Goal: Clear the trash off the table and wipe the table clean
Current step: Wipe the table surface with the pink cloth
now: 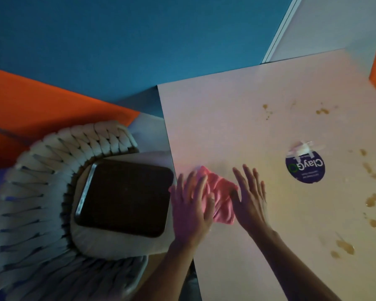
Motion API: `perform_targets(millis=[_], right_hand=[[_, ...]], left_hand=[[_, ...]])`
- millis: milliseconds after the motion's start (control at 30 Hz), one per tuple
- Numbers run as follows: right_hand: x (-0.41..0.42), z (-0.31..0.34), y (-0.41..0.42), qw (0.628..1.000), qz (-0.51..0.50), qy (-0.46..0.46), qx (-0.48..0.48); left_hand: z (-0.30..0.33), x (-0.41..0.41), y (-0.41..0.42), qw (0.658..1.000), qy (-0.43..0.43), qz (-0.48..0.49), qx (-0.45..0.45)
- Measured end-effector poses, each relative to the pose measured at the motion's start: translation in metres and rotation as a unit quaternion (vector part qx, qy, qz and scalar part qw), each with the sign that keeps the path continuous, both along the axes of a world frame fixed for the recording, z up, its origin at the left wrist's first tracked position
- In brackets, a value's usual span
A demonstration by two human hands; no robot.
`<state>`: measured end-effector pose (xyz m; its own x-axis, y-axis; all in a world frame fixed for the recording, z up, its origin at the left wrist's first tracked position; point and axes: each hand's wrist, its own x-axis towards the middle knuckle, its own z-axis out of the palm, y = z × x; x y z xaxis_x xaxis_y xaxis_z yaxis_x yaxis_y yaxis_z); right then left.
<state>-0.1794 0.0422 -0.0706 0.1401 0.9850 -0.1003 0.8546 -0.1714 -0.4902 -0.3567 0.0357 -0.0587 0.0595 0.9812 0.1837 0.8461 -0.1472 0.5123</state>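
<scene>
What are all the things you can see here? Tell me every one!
table: one, white, right half of the view
cloth: one, pink, crumpled on the table near its left edge
stains: many, brown, scattered over the right side of the table
sticker: one, round, dark blue with white letters, on the table, taped at its top
tray: one, dark with a metal rim, on the chair seat
chair: one, pale woven back, left of the table
left hand: one, fingers straight, pressing on the cloth's left part
right hand: one, fingers straight, at the cloth's right edge
</scene>
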Motion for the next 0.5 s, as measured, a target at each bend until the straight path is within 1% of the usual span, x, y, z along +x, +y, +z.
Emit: perform_targets(millis=[67, 100, 167, 267, 400, 500], right_hand=[[0.017, -0.003, 0.004, 0.999, 0.0, -0.03, -0.01], [0.024, -0.004, 0.007, 0.999, 0.005, -0.042, -0.013], [0.036, -0.008, 0.016, 0.998, 0.014, -0.058, -0.015], [0.056, -0.017, 0.036, 0.997, 0.022, -0.072, -0.011], [0.09, -0.024, 0.068, 0.994, 0.01, -0.106, 0.008], [0.128, -0.031, 0.097, 0.989, 0.038, -0.137, 0.028]], left_hand=[[-0.011, 0.009, -0.006, 0.99, 0.109, -0.052, -0.067], [-0.018, 0.011, -0.006, 0.982, 0.155, -0.069, -0.077], [-0.026, 0.015, 0.005, 0.972, 0.205, -0.079, -0.084], [-0.029, 0.02, 0.035, 0.967, 0.242, -0.045, -0.073], [-0.031, 0.02, 0.067, 0.97, 0.239, 0.003, -0.052], [-0.036, 0.024, 0.09, 0.966, 0.25, 0.042, -0.042]])
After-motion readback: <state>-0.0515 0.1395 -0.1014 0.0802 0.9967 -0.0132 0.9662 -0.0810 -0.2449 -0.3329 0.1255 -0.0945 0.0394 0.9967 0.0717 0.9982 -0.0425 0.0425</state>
